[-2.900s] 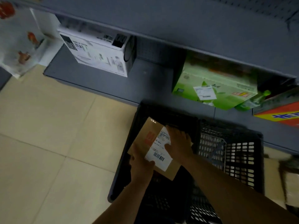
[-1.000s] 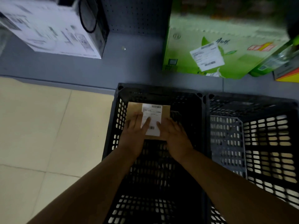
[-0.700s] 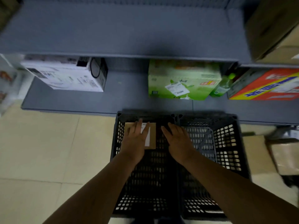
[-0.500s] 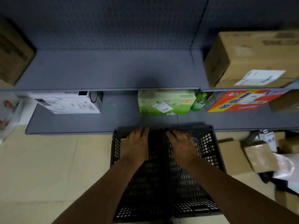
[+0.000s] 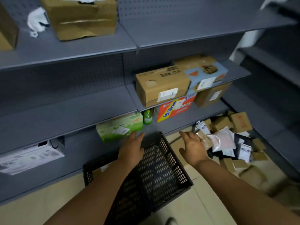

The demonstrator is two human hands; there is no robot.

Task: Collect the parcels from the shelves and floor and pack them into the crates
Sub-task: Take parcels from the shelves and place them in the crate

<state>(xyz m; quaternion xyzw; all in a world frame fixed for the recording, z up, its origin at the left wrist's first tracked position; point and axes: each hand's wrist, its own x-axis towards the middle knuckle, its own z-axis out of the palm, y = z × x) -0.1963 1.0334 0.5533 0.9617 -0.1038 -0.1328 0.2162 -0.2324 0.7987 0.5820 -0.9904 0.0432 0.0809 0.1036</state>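
Note:
Two black slotted crates stand side by side on the floor below the grey shelves. A small brown parcel with a white label lies in the left crate, mostly hidden by my left arm. My left hand hovers empty over the crates with fingers spread. My right hand is empty too, fingers apart, raised right of the crates near a heap of parcels on the floor. A green carton, a red carton and a brown box sit on the shelves.
A white box lies on the lowest shelf at left. A green bottle stands between the green and red cartons. More brown boxes fill the upper shelves. Another grey shelf unit closes the right side.
Both hands let go of the brown parcel, which stays in the left crate, and lifted out of it. My view rose and swung right, bringing the floor heap into sight.

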